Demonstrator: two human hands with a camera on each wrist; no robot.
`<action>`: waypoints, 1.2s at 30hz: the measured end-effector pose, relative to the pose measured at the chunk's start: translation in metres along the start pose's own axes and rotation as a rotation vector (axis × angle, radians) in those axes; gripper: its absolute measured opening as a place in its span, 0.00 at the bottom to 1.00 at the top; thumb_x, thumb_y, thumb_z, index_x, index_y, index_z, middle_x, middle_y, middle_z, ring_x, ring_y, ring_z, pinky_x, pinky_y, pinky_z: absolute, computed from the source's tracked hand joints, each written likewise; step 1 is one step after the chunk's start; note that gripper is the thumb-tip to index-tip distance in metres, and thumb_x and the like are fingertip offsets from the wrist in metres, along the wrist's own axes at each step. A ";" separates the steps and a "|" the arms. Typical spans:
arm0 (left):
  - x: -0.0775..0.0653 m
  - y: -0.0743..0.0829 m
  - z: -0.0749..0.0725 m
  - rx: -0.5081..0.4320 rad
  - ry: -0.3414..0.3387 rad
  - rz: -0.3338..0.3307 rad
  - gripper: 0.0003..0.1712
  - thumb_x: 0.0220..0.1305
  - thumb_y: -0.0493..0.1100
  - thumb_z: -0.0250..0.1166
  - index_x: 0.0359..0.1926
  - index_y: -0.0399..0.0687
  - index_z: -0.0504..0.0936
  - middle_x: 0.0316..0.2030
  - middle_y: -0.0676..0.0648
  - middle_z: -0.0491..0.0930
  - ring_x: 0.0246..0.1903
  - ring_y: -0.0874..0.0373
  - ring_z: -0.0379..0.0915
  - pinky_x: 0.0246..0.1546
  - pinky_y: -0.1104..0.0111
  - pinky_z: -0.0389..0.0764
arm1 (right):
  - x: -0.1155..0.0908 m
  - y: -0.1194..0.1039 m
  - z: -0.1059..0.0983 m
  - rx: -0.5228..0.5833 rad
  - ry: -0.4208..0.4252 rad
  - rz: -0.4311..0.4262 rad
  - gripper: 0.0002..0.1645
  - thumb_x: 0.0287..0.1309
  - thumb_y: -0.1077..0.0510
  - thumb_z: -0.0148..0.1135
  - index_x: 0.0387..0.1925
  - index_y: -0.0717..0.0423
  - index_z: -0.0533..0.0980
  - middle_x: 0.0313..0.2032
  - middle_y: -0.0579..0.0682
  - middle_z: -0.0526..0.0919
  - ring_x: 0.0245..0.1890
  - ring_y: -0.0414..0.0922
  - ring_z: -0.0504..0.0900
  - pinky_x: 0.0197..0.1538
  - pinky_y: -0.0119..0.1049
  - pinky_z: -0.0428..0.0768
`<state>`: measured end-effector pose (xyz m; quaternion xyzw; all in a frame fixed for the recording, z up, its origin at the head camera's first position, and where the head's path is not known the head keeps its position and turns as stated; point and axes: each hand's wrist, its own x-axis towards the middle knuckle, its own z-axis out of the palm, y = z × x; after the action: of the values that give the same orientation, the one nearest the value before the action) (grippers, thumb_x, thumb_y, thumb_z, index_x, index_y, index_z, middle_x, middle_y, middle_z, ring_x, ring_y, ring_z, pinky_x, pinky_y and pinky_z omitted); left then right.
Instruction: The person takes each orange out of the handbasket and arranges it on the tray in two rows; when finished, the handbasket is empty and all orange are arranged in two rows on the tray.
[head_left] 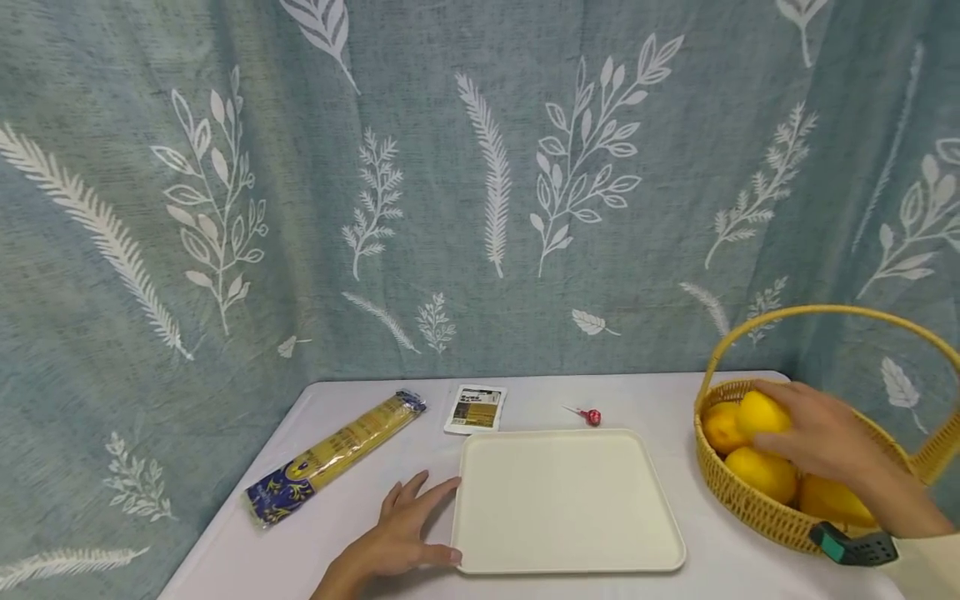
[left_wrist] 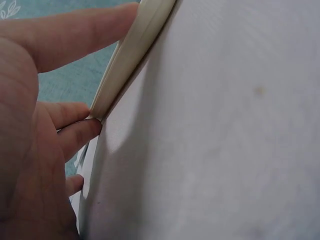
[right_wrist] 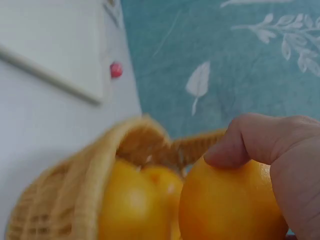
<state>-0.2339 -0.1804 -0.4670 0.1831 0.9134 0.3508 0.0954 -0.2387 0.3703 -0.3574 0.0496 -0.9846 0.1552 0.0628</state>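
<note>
"One smooth, rounded yellow fruit (head_left: 761,414) is held in the right hand (head_left: 821,429), over the other yellow fruits (head_left: 761,475) in the round, tan, woven-wicker basket (head_left: 750,512) w/ arched handle. Handling, approx.?"

"Prob. medium wt., firm w/ a bit of give, not fragile. Whether it's real or fake can't be told from the pics. A slight sheen is seen on the skin, so some slip or roll should be expected."

"Best grip?"

"Round the fattest part, thumb opp. fingers. In the head view it's gripped abt. like that; some fingertips are hidden."

"And the left hand (head_left: 405,533)?"

"Spread wide, nothing gripped. Thumb and fingertips are rested against the left rim of the flat, cream, rectangular tray (head_left: 570,504) w/ rounded corners. Stiff, light plastic, prob.; best taken by the raised rim, both sides."

"Other textures?"

"On the white desk (head_left: 255,567): a long, glossy yellow-and-blue film packet (head_left: 333,458), prob. crinkly; a small, flat white pouch (head_left: 476,410) w/ dark label; a red-wrapped lollipop (head_left: 592,417), white-sticked. Behind, a woven-looking blue-green curtain (head_left: 427,125) is printed w/ white leaves."
</note>
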 end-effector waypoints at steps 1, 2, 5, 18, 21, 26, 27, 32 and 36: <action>0.000 0.000 0.000 0.002 -0.001 0.004 0.58 0.43 0.60 0.80 0.75 0.53 0.66 0.75 0.26 0.48 0.73 0.19 0.32 0.66 0.23 0.35 | -0.001 -0.004 0.000 0.011 0.016 -0.005 0.49 0.55 0.44 0.72 0.70 0.66 0.65 0.60 0.75 0.71 0.47 0.66 0.77 0.41 0.60 0.77; 0.000 0.000 0.000 0.002 0.000 0.004 0.58 0.43 0.60 0.80 0.75 0.53 0.66 0.76 0.26 0.48 0.73 0.19 0.31 0.66 0.23 0.35 | -0.001 -0.009 0.001 0.019 0.037 -0.015 0.49 0.54 0.45 0.72 0.70 0.66 0.66 0.61 0.74 0.72 0.46 0.64 0.77 0.41 0.58 0.77; 0.001 -0.001 0.001 0.011 0.002 0.000 0.59 0.41 0.61 0.80 0.75 0.54 0.66 0.75 0.25 0.48 0.73 0.18 0.31 0.66 0.22 0.35 | -0.003 -0.022 0.003 0.061 0.089 -0.050 0.47 0.54 0.48 0.72 0.70 0.66 0.66 0.61 0.71 0.74 0.44 0.59 0.77 0.37 0.48 0.76; 0.001 -0.002 0.001 0.011 -0.001 0.020 0.59 0.41 0.60 0.80 0.75 0.53 0.65 0.75 0.24 0.48 0.73 0.19 0.30 0.67 0.24 0.32 | 0.001 -0.094 0.027 0.339 0.111 -0.163 0.37 0.58 0.54 0.68 0.68 0.57 0.70 0.54 0.61 0.81 0.37 0.48 0.77 0.36 0.39 0.78; 0.002 -0.003 0.001 0.016 -0.005 0.029 0.59 0.41 0.60 0.79 0.75 0.52 0.65 0.75 0.24 0.49 0.74 0.20 0.31 0.68 0.25 0.31 | 0.006 -0.109 0.036 0.388 0.082 -0.161 0.35 0.57 0.53 0.69 0.65 0.56 0.72 0.51 0.58 0.82 0.36 0.46 0.77 0.37 0.38 0.79; 0.004 -0.003 0.001 0.015 -0.009 0.041 0.59 0.41 0.60 0.79 0.75 0.53 0.65 0.75 0.26 0.52 0.76 0.25 0.33 0.70 0.28 0.29 | 0.020 -0.126 0.055 0.513 0.021 -0.154 0.34 0.58 0.54 0.69 0.65 0.56 0.72 0.51 0.58 0.82 0.38 0.48 0.79 0.40 0.38 0.81; 0.004 -0.003 0.001 0.016 -0.007 0.041 0.60 0.41 0.60 0.80 0.75 0.53 0.65 0.75 0.26 0.52 0.76 0.25 0.34 0.70 0.28 0.29 | 0.023 -0.129 0.059 0.538 0.012 -0.160 0.34 0.58 0.54 0.70 0.65 0.56 0.72 0.51 0.58 0.82 0.38 0.48 0.79 0.41 0.38 0.81; 0.004 -0.004 0.002 0.032 -0.004 0.043 0.60 0.40 0.60 0.79 0.76 0.52 0.64 0.75 0.28 0.55 0.76 0.27 0.36 0.71 0.30 0.27 | 0.034 -0.143 0.082 0.627 -0.022 -0.170 0.32 0.56 0.53 0.71 0.62 0.57 0.73 0.50 0.59 0.82 0.39 0.48 0.80 0.40 0.39 0.83; 0.005 -0.004 0.003 0.032 -0.004 0.056 0.60 0.41 0.60 0.79 0.75 0.50 0.65 0.74 0.29 0.58 0.76 0.28 0.37 0.71 0.31 0.26 | 0.044 -0.152 0.097 0.665 -0.024 -0.146 0.32 0.56 0.52 0.71 0.62 0.54 0.74 0.49 0.58 0.82 0.40 0.48 0.80 0.40 0.38 0.83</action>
<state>-0.2386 -0.1793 -0.4719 0.2106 0.9134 0.3381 0.0843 -0.2744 0.1922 -0.3977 0.1396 -0.8746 0.4623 0.0423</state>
